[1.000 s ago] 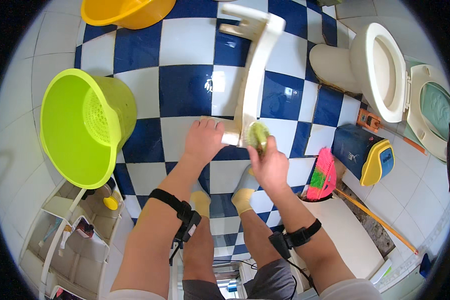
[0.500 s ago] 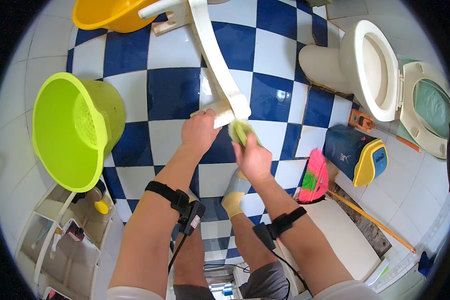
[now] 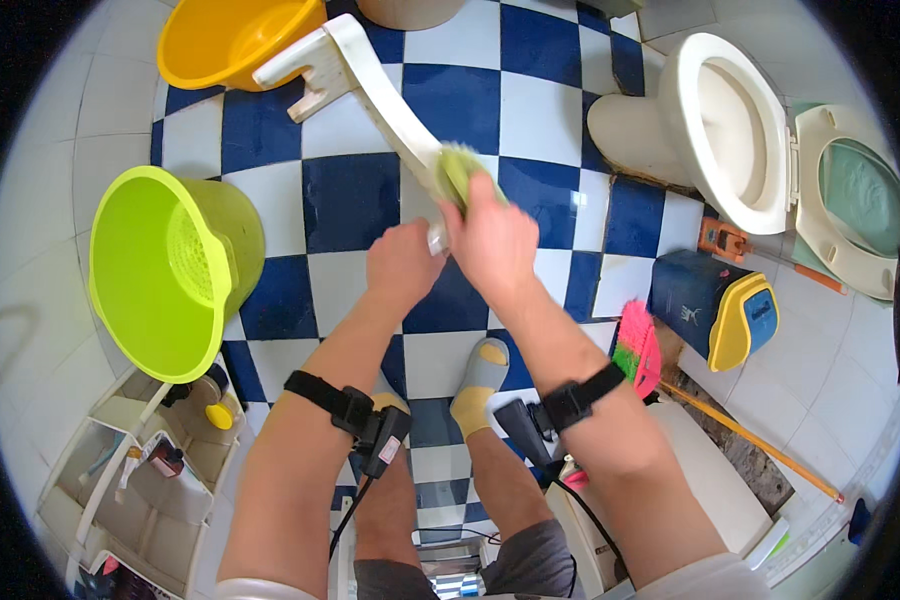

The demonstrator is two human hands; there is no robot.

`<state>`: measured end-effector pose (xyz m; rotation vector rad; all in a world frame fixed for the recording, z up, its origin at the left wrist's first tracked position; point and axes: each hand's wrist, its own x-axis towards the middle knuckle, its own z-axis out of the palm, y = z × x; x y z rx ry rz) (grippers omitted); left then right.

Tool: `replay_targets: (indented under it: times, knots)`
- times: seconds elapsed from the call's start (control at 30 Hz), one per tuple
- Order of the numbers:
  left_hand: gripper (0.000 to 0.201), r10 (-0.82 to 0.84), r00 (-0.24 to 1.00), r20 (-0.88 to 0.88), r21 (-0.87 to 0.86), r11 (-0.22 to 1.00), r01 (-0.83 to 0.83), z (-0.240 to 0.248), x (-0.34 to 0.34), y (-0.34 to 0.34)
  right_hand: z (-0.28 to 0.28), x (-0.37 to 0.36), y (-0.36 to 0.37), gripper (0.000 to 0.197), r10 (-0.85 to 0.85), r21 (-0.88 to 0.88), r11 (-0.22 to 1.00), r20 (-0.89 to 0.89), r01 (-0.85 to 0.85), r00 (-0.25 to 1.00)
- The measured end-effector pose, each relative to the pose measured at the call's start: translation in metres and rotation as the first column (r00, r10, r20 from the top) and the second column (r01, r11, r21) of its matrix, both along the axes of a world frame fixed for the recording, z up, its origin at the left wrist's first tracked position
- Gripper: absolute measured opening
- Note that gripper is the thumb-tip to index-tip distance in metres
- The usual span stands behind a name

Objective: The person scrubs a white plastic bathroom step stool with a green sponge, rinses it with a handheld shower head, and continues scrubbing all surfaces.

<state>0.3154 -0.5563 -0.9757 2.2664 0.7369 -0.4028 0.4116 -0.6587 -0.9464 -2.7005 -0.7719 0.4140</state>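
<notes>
A white plastic stool-like piece (image 3: 380,95) with a long curved top and short legs stretches away from me, tilted above the tiles, with brownish stains on its far leg. My left hand (image 3: 405,262) is closed round its near end, fingers partly hidden. My right hand (image 3: 492,235) grips a green scrub brush (image 3: 457,172), whose pale bristles press against the edge of the white piece just beyond my left hand. The two hands are close together, nearly touching.
A lime-green tub (image 3: 240,235) stands at left, an orange basin (image 3: 195,60) at far left. A white toilet (image 3: 630,130), dark bin (image 3: 685,300) with yellow lid, pink-green brush head (image 3: 635,350) and orange stick (image 3: 760,445) are at right. A caddy (image 3: 185,520) sits near left.
My right hand has moved the brush up and slightly left along the white piece. The piece's near end has swung left and turned, and my left hand still holds it.
</notes>
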Motion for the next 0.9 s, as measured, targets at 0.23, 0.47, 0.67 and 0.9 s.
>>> replay_targets:
  times: [0.23, 0.47, 0.67, 0.9]
  knots:
    - [0.033, 0.102, 0.989, 0.106, -0.092, 0.991, -0.092, 0.036, 0.018, 0.016, 0.032, -0.033, -0.109, 0.039, -0.171, -0.072, 0.983, -0.076, 0.166, 0.982]
    - [0.032, 0.162, 0.981, 0.107, -0.214, 0.967, -0.136, 0.087, 0.021, 0.020, 0.070, 0.015, -0.023, 0.035, -0.053, 0.359, 0.930, -0.082, 0.079, 0.995]
    - [0.032, 0.395, 0.919, 0.014, -0.420, 0.836, -0.353, 0.135, 0.020, 0.049, 0.089, 0.012, -0.071, 0.035, -0.419, -0.059, 0.907, -0.219, 0.417, 0.881]
    - [0.018, 0.604, 0.791, -0.097, -0.632, 0.577, -0.517, 0.161, 0.007, 0.022, 0.150, 0.003, 0.009, 0.041, -0.073, 0.254, 0.961, -0.153, 0.111, 0.985]
